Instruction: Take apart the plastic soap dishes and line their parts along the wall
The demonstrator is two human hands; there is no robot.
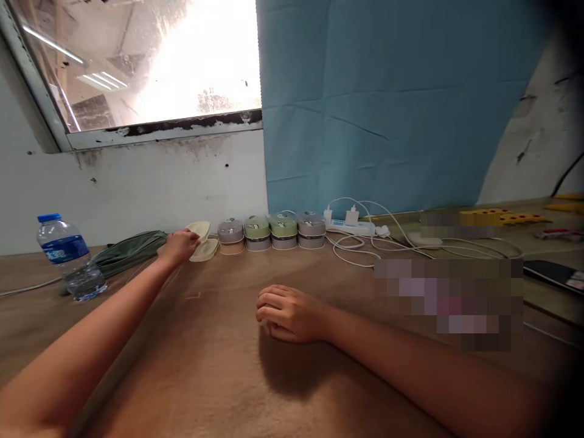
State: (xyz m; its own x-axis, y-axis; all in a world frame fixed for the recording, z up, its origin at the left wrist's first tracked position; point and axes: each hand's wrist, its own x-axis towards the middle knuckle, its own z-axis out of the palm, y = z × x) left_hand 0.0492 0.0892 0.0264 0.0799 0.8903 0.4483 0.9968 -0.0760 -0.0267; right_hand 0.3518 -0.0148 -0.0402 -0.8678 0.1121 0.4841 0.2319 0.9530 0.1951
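Left hand (181, 247): touching the left side of the cream case (205, 250); pinching or merely resting, cannot tell.
Cream case: lying open at the far side of the wooden table (214, 377), just left of four round containers (283, 231).
Right hand (289, 313): curling loosely over the wooden table; hiding the palm, so cannot tell whether holding anything.
Round containers: standing in a row, showing grey and green on top.
Power strip (360, 229): lying right of the row, bearing white chargers (351, 216).
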